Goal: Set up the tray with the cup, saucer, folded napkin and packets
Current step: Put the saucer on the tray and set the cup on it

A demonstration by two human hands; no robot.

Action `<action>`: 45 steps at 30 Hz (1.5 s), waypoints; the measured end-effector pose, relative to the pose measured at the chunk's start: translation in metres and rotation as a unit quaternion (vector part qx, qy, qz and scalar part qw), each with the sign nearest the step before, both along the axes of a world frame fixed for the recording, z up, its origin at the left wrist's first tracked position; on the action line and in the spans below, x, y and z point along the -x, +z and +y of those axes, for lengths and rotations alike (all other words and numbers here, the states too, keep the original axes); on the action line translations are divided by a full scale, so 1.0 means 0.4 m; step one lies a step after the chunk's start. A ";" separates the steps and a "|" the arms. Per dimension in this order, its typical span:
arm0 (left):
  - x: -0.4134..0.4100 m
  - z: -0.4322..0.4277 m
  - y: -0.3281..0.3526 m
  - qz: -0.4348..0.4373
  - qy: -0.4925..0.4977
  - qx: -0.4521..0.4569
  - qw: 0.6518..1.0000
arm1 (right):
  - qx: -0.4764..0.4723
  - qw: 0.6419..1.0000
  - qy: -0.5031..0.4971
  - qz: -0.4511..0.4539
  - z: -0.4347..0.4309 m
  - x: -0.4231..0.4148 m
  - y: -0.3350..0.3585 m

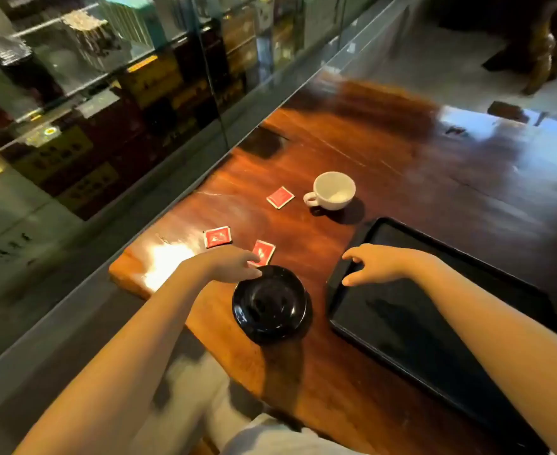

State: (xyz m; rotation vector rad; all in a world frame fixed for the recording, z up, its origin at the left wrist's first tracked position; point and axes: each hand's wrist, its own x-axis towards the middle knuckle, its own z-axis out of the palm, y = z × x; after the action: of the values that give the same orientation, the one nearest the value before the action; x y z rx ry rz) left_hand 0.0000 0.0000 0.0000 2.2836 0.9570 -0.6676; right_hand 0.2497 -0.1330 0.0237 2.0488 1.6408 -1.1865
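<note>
Gleaming round black saucer (pixel 269 303) beside rectangular tray (pixel 401 323).

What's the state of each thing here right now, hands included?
Tray: bare, on the wooden table.
Cup: upright, empty, off the tray.
Saucer: on the table beside the tray.
Three red packets: flat, scattered.
Left hand: empty, at the saucer's rim.
Right hand: open, at the tray's corner.
</note>
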 end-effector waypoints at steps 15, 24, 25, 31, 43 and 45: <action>0.130 0.001 -0.226 0.019 0.143 0.024 0.989 | 0.018 1.000 0.024 -0.005 0.127 0.162 -0.186; 0.118 -0.069 -0.300 -0.050 0.220 0.019 0.974 | -0.011 0.999 -0.039 -0.004 0.128 0.220 -0.275; 0.117 -0.076 -0.305 -0.060 0.232 0.019 0.971 | -0.016 0.998 -0.053 0.002 0.123 0.225 -0.282; 0.126 -0.077 -0.321 -0.139 0.356 0.141 0.913 | -0.047 0.986 -0.146 0.067 0.101 0.229 -0.304; 0.016 -0.079 -0.237 -0.209 0.458 0.204 0.839 | -0.162 0.941 -0.266 0.129 0.028 0.110 -0.255; -0.041 -0.080 -0.205 -0.235 0.436 0.195 0.847 | -0.172 0.931 -0.297 0.127 0.004 0.058 -0.230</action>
State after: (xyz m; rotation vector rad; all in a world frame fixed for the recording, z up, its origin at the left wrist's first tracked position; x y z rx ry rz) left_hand 0.0164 -0.0319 -0.0819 1.3224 1.2968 0.1010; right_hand 0.2264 -0.1315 -0.0683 2.8601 1.4494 -1.4787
